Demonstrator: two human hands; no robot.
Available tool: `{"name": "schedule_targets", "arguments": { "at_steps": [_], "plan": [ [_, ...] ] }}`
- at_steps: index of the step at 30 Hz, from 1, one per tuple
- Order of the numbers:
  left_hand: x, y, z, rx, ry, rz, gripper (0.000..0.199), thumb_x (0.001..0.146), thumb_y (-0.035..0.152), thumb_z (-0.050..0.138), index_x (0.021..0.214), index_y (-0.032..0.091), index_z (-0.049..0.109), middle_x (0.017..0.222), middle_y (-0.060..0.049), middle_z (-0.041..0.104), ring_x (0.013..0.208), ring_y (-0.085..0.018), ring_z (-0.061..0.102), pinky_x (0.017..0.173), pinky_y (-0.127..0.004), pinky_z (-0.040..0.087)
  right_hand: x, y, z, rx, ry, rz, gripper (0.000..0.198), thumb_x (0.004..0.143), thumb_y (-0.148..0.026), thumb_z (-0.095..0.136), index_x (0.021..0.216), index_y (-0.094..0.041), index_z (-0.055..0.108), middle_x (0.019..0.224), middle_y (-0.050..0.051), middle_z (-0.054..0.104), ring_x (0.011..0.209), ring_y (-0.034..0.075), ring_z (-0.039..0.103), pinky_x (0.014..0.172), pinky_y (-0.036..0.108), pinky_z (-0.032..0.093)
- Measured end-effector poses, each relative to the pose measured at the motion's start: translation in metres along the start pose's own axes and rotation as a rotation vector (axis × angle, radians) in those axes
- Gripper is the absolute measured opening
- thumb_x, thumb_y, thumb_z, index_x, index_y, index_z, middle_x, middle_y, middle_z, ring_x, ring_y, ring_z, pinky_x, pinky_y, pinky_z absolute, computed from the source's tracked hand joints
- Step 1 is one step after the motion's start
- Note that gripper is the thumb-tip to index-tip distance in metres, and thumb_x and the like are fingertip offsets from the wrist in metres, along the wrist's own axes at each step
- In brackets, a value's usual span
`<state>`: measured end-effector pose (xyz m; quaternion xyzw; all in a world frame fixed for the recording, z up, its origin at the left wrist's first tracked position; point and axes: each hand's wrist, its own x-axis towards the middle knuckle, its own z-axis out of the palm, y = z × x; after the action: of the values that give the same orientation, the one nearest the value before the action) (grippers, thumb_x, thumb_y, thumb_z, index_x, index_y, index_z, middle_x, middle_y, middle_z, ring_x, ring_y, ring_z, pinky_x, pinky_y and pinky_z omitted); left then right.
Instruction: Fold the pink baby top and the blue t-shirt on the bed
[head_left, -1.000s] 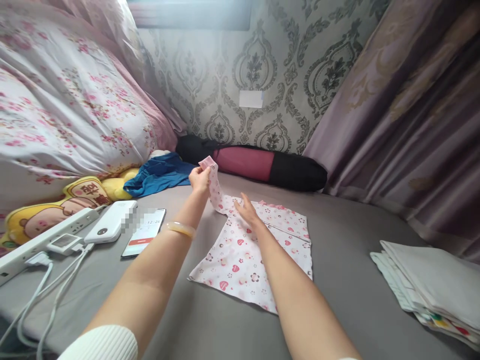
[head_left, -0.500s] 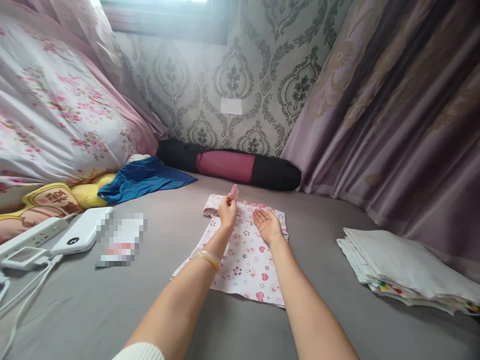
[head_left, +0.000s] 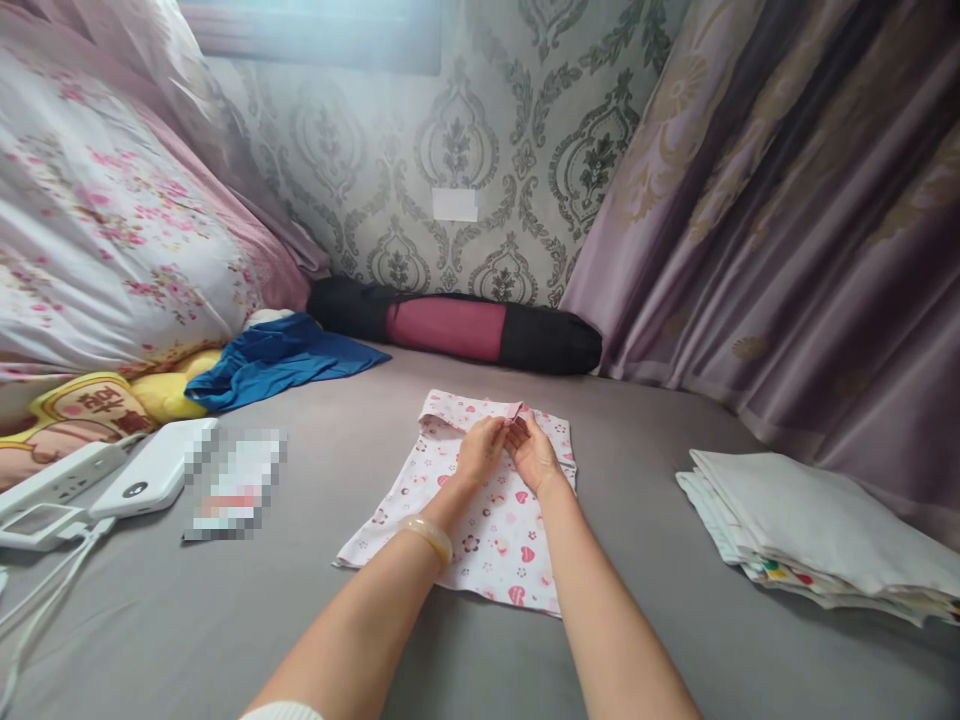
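A white garment (head_left: pixel 480 535) printed with pink hearts and small flowers lies flat on the bed, its far edge folded into a band. At that band a small pink piece (head_left: pixel 514 410) of the garment stands up. My left hand (head_left: pixel 480 452), a pale bangle on its wrist, is closed and pinches the cloth by the pink piece. Fingers curled, my right hand (head_left: pixel 534 455) meets it from the right and grips the same spot. The fingertips of both hands touch and partly hide the cloth between them.
Folded white cloths (head_left: pixel 817 520) lie stacked at the right. On the left are a power strip (head_left: pixel 64 485), a white power bank (head_left: pixel 154 470), cables, a blurred packet (head_left: pixel 236 485) and a blue cloth (head_left: pixel 289 360). A black and maroon roll bag (head_left: pixel 450 328) rests along the wall.
My left hand has come down and right with the pink piece, to meet my right hand. My right hand's fingers, outstretched before, are now curled at the cloth.
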<state>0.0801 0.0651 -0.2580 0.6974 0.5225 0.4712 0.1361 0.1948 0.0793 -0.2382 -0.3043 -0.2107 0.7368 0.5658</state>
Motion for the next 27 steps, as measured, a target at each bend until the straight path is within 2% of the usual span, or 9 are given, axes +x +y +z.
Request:
{"name": "schedule_targets", "arguments": {
  "at_steps": [3,7,10,13,16,23,27],
  "plan": [
    [-0.002,0.006,-0.002,0.101,-0.071,0.057,0.021,0.088,0.020,0.044,0.094,0.021,0.064,0.092,-0.004,0.067,0.087,-0.018,0.060,0.081,-0.029,0.047,0.002,0.005,-0.003,-0.054,-0.067,-0.069,0.014,0.085,-0.031,0.064,0.083,-0.017,0.064,0.076,0.002,0.070,0.072,0.013,0.067,0.070,0.023,0.056],
    [-0.004,0.010,-0.004,0.154,-0.079,0.056,0.023,0.082,0.013,0.045,0.096,0.020,0.062,0.092,-0.005,0.066,0.087,-0.018,0.059,0.081,-0.030,0.048,0.008,0.012,-0.008,-0.126,0.014,-0.144,0.011,0.075,-0.017,0.072,0.080,-0.018,0.061,0.069,-0.001,0.068,0.065,0.012,0.065,0.068,0.024,0.057],
    [-0.004,0.011,-0.006,0.239,-0.017,0.046,0.033,0.077,0.006,0.043,0.104,0.018,0.059,0.104,-0.008,0.066,0.100,-0.021,0.058,0.090,-0.034,0.045,0.011,0.015,-0.008,-0.140,0.062,-0.161,0.013,0.073,-0.012,0.070,0.079,-0.018,0.061,0.068,-0.002,0.067,0.063,0.012,0.065,0.069,0.025,0.057],
    [-0.003,0.013,-0.009,0.350,0.092,-0.057,0.042,0.074,0.002,0.041,0.110,0.016,0.057,0.116,-0.012,0.062,0.112,-0.025,0.053,0.097,-0.039,0.040,0.012,0.015,-0.008,-0.125,0.073,-0.185,0.012,0.074,-0.010,0.067,0.080,-0.018,0.061,0.072,-0.002,0.069,0.070,0.012,0.068,0.074,0.027,0.058],
    [-0.003,0.014,-0.011,0.405,0.163,-0.185,0.044,0.074,0.002,0.042,0.114,0.015,0.056,0.119,-0.012,0.061,0.114,-0.027,0.051,0.097,-0.041,0.039,0.011,0.011,-0.008,-0.114,0.124,-0.201,0.013,0.075,-0.007,0.064,0.079,-0.019,0.060,0.074,-0.002,0.070,0.073,0.012,0.069,0.077,0.027,0.058],
    [-0.004,0.015,-0.009,0.434,0.142,-0.273,0.043,0.077,0.005,0.041,0.116,0.015,0.056,0.122,-0.012,0.060,0.115,-0.028,0.049,0.096,-0.040,0.038,0.011,-0.004,-0.013,-0.064,0.186,-0.246,0.015,0.076,-0.006,0.058,0.083,-0.019,0.061,0.079,0.000,0.071,0.080,0.013,0.069,0.085,0.032,0.057],
    [-0.004,0.016,-0.010,0.448,0.144,-0.313,0.041,0.078,0.006,0.040,0.115,0.015,0.056,0.122,-0.012,0.060,0.115,-0.028,0.050,0.096,-0.042,0.038,0.009,-0.012,-0.015,-0.039,0.244,-0.232,0.017,0.077,-0.005,0.057,0.085,-0.019,0.061,0.079,0.000,0.072,0.079,0.013,0.069,0.083,0.032,0.058]
  ]
}}
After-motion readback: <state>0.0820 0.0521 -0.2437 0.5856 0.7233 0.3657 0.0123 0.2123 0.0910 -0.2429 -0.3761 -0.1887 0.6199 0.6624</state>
